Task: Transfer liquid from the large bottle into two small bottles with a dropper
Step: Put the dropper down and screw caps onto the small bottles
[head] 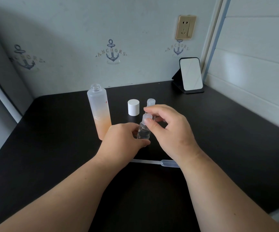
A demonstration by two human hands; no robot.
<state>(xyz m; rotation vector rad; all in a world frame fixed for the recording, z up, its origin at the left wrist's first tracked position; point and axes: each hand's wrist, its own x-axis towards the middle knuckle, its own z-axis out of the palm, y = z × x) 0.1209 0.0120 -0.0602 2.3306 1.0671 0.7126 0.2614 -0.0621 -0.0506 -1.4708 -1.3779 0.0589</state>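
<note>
While our left hand (122, 139) holds the small bottle (143, 131), our right hand (170, 129) pinches its cap (147, 116). The dropper (153, 162) lies on the worktop (51, 148).

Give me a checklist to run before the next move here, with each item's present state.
1. Large bottle uncapped and upright: ok; its white cap stands apart on the table.
2. Small bottle steadied: ok; the left hand holds its body.
3. Its cap gripped: ok; right hand fingers pinch it.
4. That cap coming off or going on: cannot tell.
5. Dropper within reach: ok; it lies flat on the table under the wrists.
6. Second small bottle open: not ok; its cap looks still on.
</note>
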